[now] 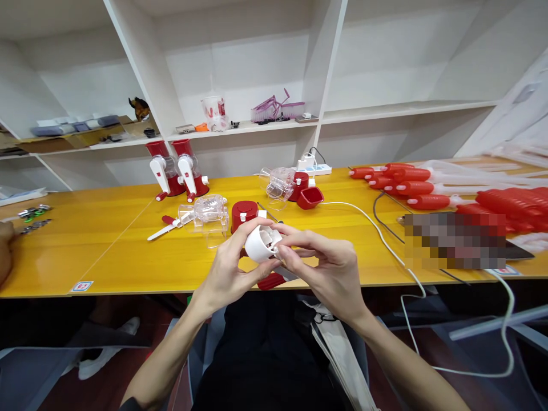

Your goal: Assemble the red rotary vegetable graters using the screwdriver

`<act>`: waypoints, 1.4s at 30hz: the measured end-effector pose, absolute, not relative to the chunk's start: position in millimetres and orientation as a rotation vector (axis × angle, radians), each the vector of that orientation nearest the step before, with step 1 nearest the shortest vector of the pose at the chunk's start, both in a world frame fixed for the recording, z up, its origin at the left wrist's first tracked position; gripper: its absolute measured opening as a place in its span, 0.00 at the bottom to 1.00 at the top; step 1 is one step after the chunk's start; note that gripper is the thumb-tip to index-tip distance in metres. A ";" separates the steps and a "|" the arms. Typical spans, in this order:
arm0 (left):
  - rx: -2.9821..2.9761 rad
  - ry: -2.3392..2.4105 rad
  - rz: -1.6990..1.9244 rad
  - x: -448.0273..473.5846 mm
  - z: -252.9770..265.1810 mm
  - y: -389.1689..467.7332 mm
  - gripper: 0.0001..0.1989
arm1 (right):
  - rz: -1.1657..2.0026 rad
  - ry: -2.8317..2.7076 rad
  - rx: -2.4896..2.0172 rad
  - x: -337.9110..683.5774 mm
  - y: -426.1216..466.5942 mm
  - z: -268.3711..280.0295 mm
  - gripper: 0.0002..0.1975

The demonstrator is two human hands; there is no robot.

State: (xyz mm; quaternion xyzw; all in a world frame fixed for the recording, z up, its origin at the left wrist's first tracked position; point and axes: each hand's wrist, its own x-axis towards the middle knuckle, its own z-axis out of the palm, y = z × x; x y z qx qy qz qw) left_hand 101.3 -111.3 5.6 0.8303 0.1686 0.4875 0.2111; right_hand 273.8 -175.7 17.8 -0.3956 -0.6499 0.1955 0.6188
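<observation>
Just above the front edge of the table, my left hand (229, 268) is closed round a white round plastic part (257, 244), with its open side turned to the right. The fingers of my right hand (325, 262) pinch at that open side; any small piece between the fingertips is hidden. Behind the hands stands a red base (245, 214). Left of it are a clear plastic housing (209, 214) and a white crank handle with a red knob (171, 222). A red piece (272, 281) shows partly beneath my hands.
Two red and white rotary graters (188, 171) stand at the back left. Another clear housing (277, 185) and a red cup (310, 197) lie back centre, near a power strip (314, 167). Red-handled items (417, 188) are piled right. A white cable (372, 214) crosses the table. Another person's hand (5, 248) is far left.
</observation>
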 end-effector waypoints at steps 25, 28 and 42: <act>1.964 0.197 1.256 93.3 10.6 -115.3 0.27 | 1.534 -1.714 -0.667 274.7 -154.8 4.2 0.19; 1.961 0.183 1.237 93.7 11.5 -115.1 0.27 | 1.337 -1.704 -0.738 271.3 -157.1 0.7 0.18; 2.023 0.178 1.160 83.4 17.0 -114.7 0.27 | 1.205 -1.757 -0.785 270.0 -155.6 -8.7 0.15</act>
